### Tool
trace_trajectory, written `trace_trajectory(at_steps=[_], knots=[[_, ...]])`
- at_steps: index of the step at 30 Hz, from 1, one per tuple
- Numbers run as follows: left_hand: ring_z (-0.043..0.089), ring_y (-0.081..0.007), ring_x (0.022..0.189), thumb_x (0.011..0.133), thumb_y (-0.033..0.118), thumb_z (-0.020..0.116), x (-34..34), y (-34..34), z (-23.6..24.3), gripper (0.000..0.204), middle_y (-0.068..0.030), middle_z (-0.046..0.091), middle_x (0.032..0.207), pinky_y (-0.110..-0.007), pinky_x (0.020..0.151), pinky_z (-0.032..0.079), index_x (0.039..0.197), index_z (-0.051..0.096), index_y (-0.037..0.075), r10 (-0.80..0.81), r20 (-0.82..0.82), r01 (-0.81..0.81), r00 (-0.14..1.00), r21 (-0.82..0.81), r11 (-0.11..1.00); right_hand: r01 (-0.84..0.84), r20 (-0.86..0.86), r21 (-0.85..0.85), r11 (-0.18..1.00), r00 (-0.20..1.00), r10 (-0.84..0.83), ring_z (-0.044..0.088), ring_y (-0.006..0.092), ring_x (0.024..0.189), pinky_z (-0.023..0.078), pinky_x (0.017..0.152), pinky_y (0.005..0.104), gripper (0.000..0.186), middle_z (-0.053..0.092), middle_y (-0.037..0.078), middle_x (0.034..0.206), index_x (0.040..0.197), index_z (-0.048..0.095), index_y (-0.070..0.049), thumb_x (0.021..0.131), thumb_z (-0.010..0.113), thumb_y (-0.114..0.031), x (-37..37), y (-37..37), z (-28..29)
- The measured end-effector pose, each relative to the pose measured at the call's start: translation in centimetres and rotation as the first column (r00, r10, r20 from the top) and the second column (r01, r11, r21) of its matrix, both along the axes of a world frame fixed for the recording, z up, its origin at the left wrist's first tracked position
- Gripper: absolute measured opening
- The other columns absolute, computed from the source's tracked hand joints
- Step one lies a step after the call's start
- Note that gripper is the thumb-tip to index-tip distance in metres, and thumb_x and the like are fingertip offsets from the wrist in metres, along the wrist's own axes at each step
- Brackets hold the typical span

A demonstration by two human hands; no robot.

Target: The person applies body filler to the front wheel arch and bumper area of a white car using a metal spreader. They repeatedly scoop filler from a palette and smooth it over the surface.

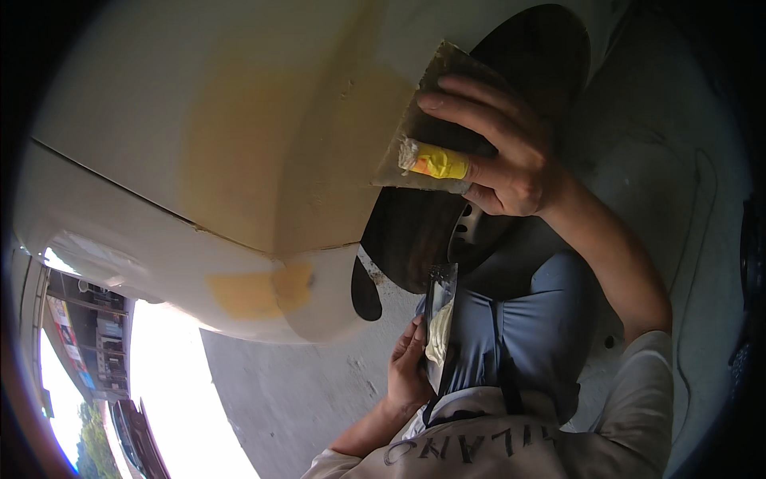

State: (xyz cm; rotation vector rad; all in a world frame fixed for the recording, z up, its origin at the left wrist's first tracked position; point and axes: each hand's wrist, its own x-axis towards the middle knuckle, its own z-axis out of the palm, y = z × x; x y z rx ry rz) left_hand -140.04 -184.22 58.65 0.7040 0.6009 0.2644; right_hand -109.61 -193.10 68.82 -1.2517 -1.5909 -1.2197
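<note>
My right hand (pixel 511 152) grips a thin, translucent brownish spreader (pixel 399 164) with its fingers laid across it. Yellow tape (pixel 441 162) with a pale smear at its tip wraps one finger. The spreader is at the wheel-arch edge of a light-coloured car body panel (pixel 263 48); whether it touches the panel, I cannot tell. Lower down, my left hand (pixel 408 369) is closed around a narrow flat putty blade (pixel 441 279). Pale cream filler (pixel 440 331) lies along the blade. Tan filler patches (pixel 231 144) cover part of the panel, with a smaller yellow patch (pixel 239 294) below the seam.
Behind the spreader is a dark wheel (pixel 419 231) inside the arch. My bent legs in grey-blue trousers (pixel 550 327) are close to it. Grey concrete floor (pixel 287 399) extends below the car, and a thin cable (pixel 692 239) lies at the right. Bright daylight enters at the lower left.
</note>
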Motion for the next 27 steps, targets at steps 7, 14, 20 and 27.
trace_trajectory(at_steps=[7, 14, 20, 27], knots=[[0.066, -0.0144, 0.083, 0.112, 0.019, 0.052, 0.1, 0.2, -1.1, 0.028, -0.0043, 0.070, 0.109, -0.030, 0.076, 0.054, 0.135, 0.059, 0.005, -0.017, -0.016, 0.016, 1.000, -0.070, 0.997, 0.032, -0.014, -0.088, 0.996, 0.999, -0.033, 0.057, 0.0298, 0.138, 0.049, 0.114, 0.0506, 0.016, 0.065, 0.008, 0.144, 0.099, 0.081, -0.023, 0.086, 0.076, -0.031, -2.9, -1.5, -2.9], [0.070, -0.0140, 0.098, 0.111, 0.019, 0.053, -0.2, 0.2, -1.5, 0.030, -0.0046, 0.071, 0.119, -0.031, 0.087, 0.058, 0.137, 0.060, 0.005, 0.007, -0.009, -0.008, 1.000, -0.039, 0.999, -0.044, 0.040, -0.028, 0.999, 0.998, 0.045, 0.059, 0.0334, 0.134, 0.050, 0.111, 0.0523, 0.019, 0.067, 0.009, 0.141, 0.101, 0.081, -0.021, 0.085, 0.077, -0.031, -4.4, 2.0, -0.7], [0.070, -0.0141, 0.092, 0.112, 0.020, 0.052, -0.8, 0.8, -1.8, 0.030, -0.0051, 0.072, 0.114, -0.030, 0.081, 0.058, 0.137, 0.060, 0.006, -0.007, 0.012, 0.008, 1.000, -0.075, 0.997, -0.093, 0.102, 0.099, 0.991, 0.991, 0.083, 0.061, 0.0358, 0.131, 0.053, 0.107, 0.0539, 0.023, 0.068, 0.012, 0.138, 0.102, 0.082, -0.017, 0.083, 0.078, -0.029, -4.3, 4.2, 1.7], [0.070, -0.0159, 0.086, 0.112, 0.020, 0.053, -0.5, 0.4, -1.3, 0.030, -0.0055, 0.073, 0.111, -0.031, 0.076, 0.059, 0.138, 0.060, 0.007, 0.034, -0.041, -0.038, 0.999, -0.085, 0.996, -0.063, 0.119, 0.034, 0.997, 0.991, 0.058, 0.061, 0.0356, 0.131, 0.052, 0.109, 0.0564, 0.023, 0.068, 0.010, 0.137, 0.102, 0.082, -0.019, 0.082, 0.078, -0.028, -2.9, 4.0, 0.3]])
